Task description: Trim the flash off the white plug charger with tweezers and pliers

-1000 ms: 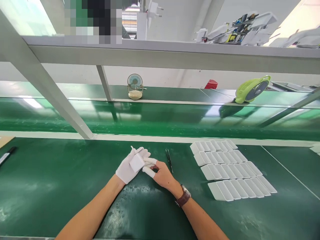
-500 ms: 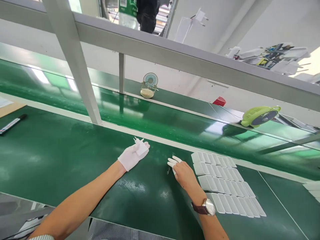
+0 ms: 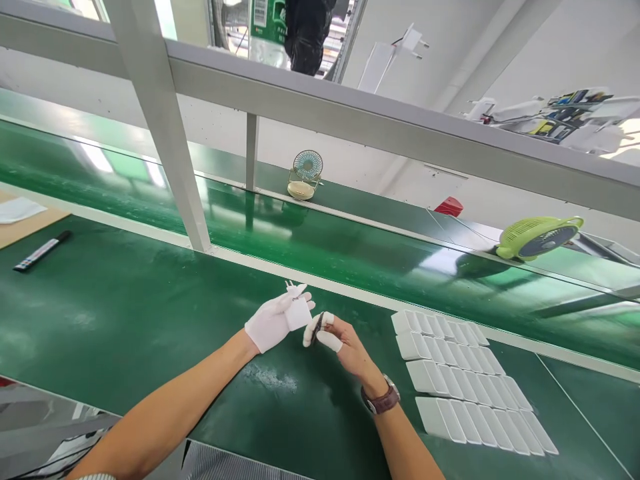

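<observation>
My left hand, in a white glove, is palm up with its fingers curled round a white plug-in charger. The charger's prongs point up and away, and its flat face is turned towards me. Close beside it, my right hand has white covers on its fingertips. Thumb and fingers pinch a small, thin, dark piece whose kind I cannot make out. It sits just right of the charger, apart from it.
Rows of white rectangular housings lie on the green bench to the right. A marker pen lies at left. A grey post and crossbar rise ahead. Beyond are a small fan and a green fan.
My right hand has risen from the bench and moved left towards the charger, turning over with the dark piece pinched in it. My left hand still holds the charger, now turned slightly.
</observation>
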The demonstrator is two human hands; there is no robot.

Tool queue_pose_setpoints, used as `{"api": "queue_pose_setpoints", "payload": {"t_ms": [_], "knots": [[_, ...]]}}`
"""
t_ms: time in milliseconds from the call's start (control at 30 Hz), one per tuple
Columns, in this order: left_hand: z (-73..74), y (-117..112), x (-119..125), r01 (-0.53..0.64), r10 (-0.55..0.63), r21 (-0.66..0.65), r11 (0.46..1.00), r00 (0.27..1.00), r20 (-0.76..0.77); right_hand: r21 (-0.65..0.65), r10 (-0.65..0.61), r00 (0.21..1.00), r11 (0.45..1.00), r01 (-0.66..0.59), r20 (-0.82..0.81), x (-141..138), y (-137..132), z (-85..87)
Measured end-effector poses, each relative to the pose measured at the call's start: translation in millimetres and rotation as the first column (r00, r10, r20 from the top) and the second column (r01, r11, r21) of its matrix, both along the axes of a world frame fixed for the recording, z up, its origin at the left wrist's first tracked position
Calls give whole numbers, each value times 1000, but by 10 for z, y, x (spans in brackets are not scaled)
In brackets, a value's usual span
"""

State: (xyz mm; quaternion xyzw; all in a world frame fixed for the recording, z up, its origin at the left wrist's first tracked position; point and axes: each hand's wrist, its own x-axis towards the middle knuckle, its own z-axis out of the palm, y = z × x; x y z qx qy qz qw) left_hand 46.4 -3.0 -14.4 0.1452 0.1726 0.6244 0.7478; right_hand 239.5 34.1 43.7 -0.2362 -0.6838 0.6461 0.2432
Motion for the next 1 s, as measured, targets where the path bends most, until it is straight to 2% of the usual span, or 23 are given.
{"api": "queue_pose_setpoints", "payload": {"t_ms": [167, 367, 500, 667, 800, 1000], "knots": [[-12, -24, 21, 47, -46, 72, 996, 999, -20, -296, -121, 960, 954, 43, -253, -161, -18, -210], [15, -109, 70, 60, -57, 22, 998, 991, -121, -456, -222, 920, 888, 54, -323, -152, -57, -272], [80, -107, 83, 47, -50, -30, 998, 992, -116, -468, -242, 908, 882, 59, -341, -126, -85, -249], [119, -38, 74, -35, 24, -236, 971, 998, -50, -445, -322, 887, 882, 153, -332, -68, -106, -274], [165, -14, 41, -50, 71, -354, 934, 996, 47, -417, -338, 892, 887, 196, -299, -50, -116, -292], [240, 7, 29, -58, 92, -425, 903, 994, 61, -372, -435, 858, 871, 323, -274, -103, -146, -275]]}}
